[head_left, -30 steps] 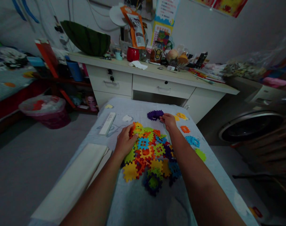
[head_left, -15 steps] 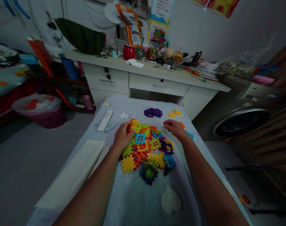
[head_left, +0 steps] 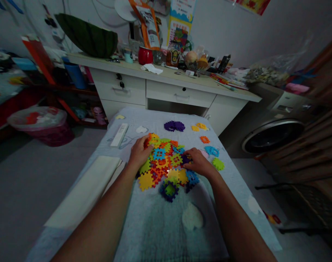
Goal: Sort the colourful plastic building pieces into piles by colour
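A heap of colourful interlocking plastic tiles (head_left: 166,163) lies in the middle of a table covered with a pale blue cloth (head_left: 160,225). My left hand (head_left: 138,153) rests on the heap's left edge, fingers curled over orange and yellow tiles. My right hand (head_left: 198,163) lies on the heap's right side, its fingertips pinched at a dark purple tile (head_left: 185,158). A small stack of purple tiles (head_left: 174,126) sits apart at the far end. Loose yellow (head_left: 199,127), orange (head_left: 204,139), blue (head_left: 211,150) and green (head_left: 218,164) tiles lie to the right.
A white flat box (head_left: 119,135) and a folded pale board (head_left: 86,189) lie on the table's left. Beyond stands a cluttered white desk (head_left: 166,87) with drawers. A washing machine (head_left: 275,134) is to the right, a lined bin (head_left: 41,123) to the left.
My right hand has drawn back from the purple stack at the far end and come down onto the right side of the heap. The left hand has stayed on the heap's left edge.
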Demonstrator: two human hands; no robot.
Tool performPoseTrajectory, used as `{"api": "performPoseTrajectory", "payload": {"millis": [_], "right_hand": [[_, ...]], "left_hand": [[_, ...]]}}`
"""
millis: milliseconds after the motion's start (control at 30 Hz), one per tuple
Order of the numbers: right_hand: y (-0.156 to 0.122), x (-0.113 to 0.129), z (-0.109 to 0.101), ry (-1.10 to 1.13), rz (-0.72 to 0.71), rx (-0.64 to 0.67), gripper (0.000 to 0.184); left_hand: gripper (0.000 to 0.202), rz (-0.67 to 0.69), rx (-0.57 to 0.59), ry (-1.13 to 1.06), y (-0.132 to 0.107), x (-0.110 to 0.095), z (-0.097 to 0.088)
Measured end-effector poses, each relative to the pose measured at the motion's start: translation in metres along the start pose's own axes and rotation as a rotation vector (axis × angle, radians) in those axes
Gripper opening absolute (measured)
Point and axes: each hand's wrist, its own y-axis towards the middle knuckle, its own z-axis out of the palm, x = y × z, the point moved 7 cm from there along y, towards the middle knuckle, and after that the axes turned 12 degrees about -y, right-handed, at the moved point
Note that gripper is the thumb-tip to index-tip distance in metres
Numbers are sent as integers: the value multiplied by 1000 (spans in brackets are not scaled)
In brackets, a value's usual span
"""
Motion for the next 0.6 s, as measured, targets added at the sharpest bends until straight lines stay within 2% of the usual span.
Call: {"api": "performPoseTrajectory", "payload": {"millis": [100, 200, 367, 500, 600], "right_hand": [[-6, -6, -6, -17, 11, -51, 49], [-15, -14, -5, -30, 15, -17, 49], [-22, -25, 5, 79, 44, 92, 41], [-17, -23, 7, 188, 45, 51, 35], [-13, -22, 8, 316, 50, 22, 21]], "left_hand": [[48, -8, 2, -5, 0, 1, 0], [49, 3, 6, 0, 1, 1, 0], [48, 23, -7, 4, 1, 5, 0], [48, 24, -5, -7, 0, 5, 0], [48, 29, 2, -10, 0, 3, 1]]}}
